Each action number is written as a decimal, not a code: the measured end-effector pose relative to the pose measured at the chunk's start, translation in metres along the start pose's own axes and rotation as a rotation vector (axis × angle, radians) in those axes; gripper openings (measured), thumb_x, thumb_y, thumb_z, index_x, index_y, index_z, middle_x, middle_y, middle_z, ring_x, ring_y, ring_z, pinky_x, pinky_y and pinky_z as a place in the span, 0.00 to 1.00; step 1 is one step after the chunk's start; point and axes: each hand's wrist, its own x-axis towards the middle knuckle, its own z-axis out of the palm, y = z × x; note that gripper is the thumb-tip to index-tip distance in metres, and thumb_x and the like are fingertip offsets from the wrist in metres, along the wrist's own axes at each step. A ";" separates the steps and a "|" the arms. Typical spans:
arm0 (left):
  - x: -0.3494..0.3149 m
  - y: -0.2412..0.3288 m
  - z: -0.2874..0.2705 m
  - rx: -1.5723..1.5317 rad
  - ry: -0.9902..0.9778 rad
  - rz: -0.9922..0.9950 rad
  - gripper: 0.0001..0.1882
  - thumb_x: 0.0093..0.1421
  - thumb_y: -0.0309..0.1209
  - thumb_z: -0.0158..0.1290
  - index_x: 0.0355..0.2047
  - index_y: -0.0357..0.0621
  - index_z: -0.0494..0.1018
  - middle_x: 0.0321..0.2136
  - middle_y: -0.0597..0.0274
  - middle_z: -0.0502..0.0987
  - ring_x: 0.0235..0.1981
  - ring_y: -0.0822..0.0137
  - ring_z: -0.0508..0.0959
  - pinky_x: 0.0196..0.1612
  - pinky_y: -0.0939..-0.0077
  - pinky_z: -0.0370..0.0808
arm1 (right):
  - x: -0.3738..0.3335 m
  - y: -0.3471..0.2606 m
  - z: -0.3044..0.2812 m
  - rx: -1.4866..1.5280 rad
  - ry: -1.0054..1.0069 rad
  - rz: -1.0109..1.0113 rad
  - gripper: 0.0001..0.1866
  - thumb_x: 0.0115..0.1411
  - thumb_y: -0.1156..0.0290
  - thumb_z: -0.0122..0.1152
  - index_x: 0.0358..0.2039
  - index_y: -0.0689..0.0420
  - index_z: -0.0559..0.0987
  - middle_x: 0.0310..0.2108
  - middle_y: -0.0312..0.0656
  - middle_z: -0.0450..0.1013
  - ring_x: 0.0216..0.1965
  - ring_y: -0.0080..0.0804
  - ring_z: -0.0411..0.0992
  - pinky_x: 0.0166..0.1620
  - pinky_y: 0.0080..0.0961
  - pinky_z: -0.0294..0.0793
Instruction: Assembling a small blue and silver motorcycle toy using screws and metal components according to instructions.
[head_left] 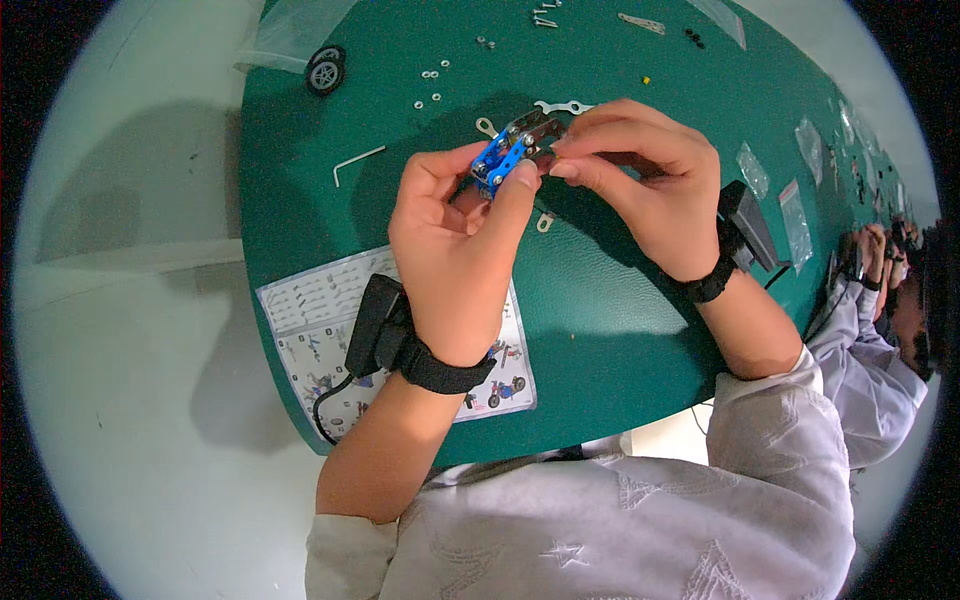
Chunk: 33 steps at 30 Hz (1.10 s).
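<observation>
A small assembly of blue perforated strips and dark metal parts (514, 152), joined by silvery screws, is gripped between the thumb and fingers of my left hand (450, 235). My right hand (655, 180) is closed in a pinch at the right end of that assembly; what sits between its fingertips is too small to make out. Just beyond the hands lies a silver open-ended wrench (563, 107). A small flat metal piece with a hole (486, 127) shows behind the assembly, and another one (545, 221) lies below it on the green table.
An L-shaped hex key (358, 163) lies left of my hands. Beyond are black-tyred wheels (325, 74), several nuts (430, 75) and screws (545, 17). An instruction sheet (300, 298) lies under my left forearm. Plastic bags (796, 225) and another person's sleeve (865, 370) are at right.
</observation>
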 end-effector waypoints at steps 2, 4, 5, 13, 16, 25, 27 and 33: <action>0.000 -0.002 0.000 0.015 0.002 0.018 0.12 0.60 0.20 0.57 0.43 0.35 0.68 0.40 0.54 0.77 0.41 0.67 0.79 0.49 0.71 0.79 | -0.001 0.004 0.001 0.024 -0.008 0.035 0.08 0.53 0.77 0.70 0.35 0.60 0.84 0.35 0.41 0.79 0.34 0.25 0.77 0.36 0.20 0.75; 0.000 -0.006 -0.001 0.045 -0.002 0.043 0.12 0.60 0.20 0.57 0.43 0.36 0.69 0.40 0.54 0.78 0.40 0.69 0.79 0.48 0.73 0.78 | -0.002 0.003 0.005 0.104 0.010 0.082 0.08 0.53 0.77 0.70 0.35 0.60 0.84 0.34 0.41 0.79 0.34 0.25 0.77 0.36 0.19 0.76; 0.000 -0.007 -0.001 0.060 -0.004 0.055 0.12 0.60 0.20 0.57 0.43 0.36 0.69 0.40 0.55 0.78 0.40 0.69 0.79 0.48 0.74 0.77 | -0.002 0.003 0.007 0.144 0.019 0.105 0.08 0.53 0.77 0.70 0.35 0.60 0.84 0.34 0.41 0.79 0.34 0.25 0.77 0.36 0.19 0.76; 0.002 -0.007 -0.002 0.018 0.001 0.021 0.12 0.60 0.20 0.58 0.43 0.36 0.69 0.40 0.54 0.78 0.40 0.69 0.79 0.48 0.74 0.77 | -0.002 -0.004 0.010 0.117 0.025 0.074 0.05 0.57 0.79 0.65 0.35 0.64 0.81 0.37 0.43 0.77 0.32 0.26 0.77 0.31 0.19 0.79; 0.002 -0.007 -0.002 0.014 0.006 0.010 0.12 0.60 0.20 0.58 0.42 0.36 0.69 0.40 0.54 0.78 0.41 0.69 0.79 0.48 0.73 0.78 | -0.003 -0.001 0.013 0.173 0.056 0.119 0.05 0.57 0.78 0.65 0.35 0.63 0.80 0.36 0.42 0.77 0.31 0.25 0.76 0.30 0.19 0.79; 0.002 -0.003 -0.001 0.019 -0.029 0.023 0.14 0.60 0.19 0.58 0.46 0.36 0.70 0.41 0.58 0.79 0.42 0.73 0.78 0.48 0.78 0.74 | -0.004 -0.001 0.011 0.018 0.032 0.048 0.06 0.55 0.78 0.66 0.34 0.60 0.80 0.35 0.40 0.78 0.32 0.25 0.78 0.33 0.19 0.79; 0.002 -0.003 -0.001 0.023 -0.036 0.018 0.15 0.60 0.19 0.58 0.47 0.36 0.70 0.41 0.58 0.79 0.42 0.73 0.77 0.48 0.79 0.73 | -0.003 -0.003 0.011 -0.034 0.028 0.029 0.06 0.55 0.78 0.66 0.34 0.60 0.81 0.35 0.40 0.79 0.32 0.26 0.79 0.33 0.19 0.79; -0.001 -0.003 -0.001 0.106 -0.034 0.028 0.15 0.60 0.19 0.58 0.46 0.36 0.70 0.42 0.59 0.79 0.41 0.75 0.77 0.47 0.81 0.73 | -0.003 -0.005 0.016 -0.119 0.072 0.017 0.06 0.54 0.78 0.66 0.34 0.59 0.81 0.34 0.41 0.79 0.32 0.28 0.79 0.33 0.20 0.79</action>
